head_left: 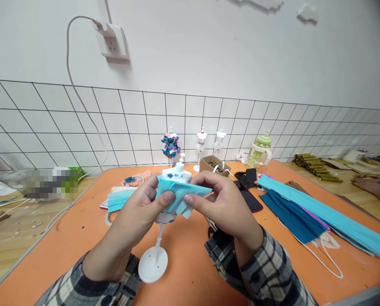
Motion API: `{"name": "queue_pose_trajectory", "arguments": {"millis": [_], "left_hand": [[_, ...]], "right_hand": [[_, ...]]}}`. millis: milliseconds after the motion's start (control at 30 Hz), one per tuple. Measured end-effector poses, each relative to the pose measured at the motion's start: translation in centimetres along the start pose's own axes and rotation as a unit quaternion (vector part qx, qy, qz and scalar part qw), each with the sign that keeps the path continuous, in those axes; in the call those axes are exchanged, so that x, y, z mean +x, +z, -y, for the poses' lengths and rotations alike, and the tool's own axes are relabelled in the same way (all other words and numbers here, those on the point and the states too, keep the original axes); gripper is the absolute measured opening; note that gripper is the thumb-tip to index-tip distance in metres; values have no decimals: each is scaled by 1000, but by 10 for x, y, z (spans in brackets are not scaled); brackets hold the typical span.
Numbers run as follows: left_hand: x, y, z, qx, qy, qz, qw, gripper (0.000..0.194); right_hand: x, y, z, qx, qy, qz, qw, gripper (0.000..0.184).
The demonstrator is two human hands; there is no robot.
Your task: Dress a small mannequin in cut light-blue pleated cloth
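A small white mannequin (177, 174) on a round-footed stand (153, 264) leans in front of me, with blue stains on its chest. Across its torso lies a piece of light blue fabric (173, 197). My left hand (145, 202) grips the fabric's left part, thumb in front, fingers behind the torso. At the other side my right hand (220, 202) pinches the fabric's right part between thumb and fingers. The fabric hides most of the torso.
Behind stand a mannequin in blue petals (171, 146) and two bare ones. A small cardboard box (214, 165), a phone (250, 199) and a green-lidded bottle (260, 151) are nearby. Blue fabric strips (323, 216) lie right, scissors (211, 229) by my right wrist. Another person's hands (372, 185) rest far right.
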State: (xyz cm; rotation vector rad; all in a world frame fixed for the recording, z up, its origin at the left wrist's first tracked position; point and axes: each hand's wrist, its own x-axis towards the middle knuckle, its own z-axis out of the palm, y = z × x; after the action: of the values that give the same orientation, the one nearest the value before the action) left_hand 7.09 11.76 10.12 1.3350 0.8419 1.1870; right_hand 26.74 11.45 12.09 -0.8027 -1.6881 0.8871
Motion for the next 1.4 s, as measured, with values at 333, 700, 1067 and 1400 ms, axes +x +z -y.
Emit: {"name": "queue_pose_trajectory", "arguments": {"millis": [333,700,1067,1400], "left_hand": [[-2,-2,-5,48,-11,-9,999,49],[-3,2,-5,52,32,-47,997,44],[-4,1,-3,60,34,-44,997,39],[-6,8,-8,85,13,-73,994,49]], "right_hand": [[1,-2,2,33,-58,70,995,15],[-10,-2,10,-114,-90,-82,986,28],[-8,-4,9,-87,-74,-48,992,16],[-8,2,7,-92,-40,-41,994,21]]}}
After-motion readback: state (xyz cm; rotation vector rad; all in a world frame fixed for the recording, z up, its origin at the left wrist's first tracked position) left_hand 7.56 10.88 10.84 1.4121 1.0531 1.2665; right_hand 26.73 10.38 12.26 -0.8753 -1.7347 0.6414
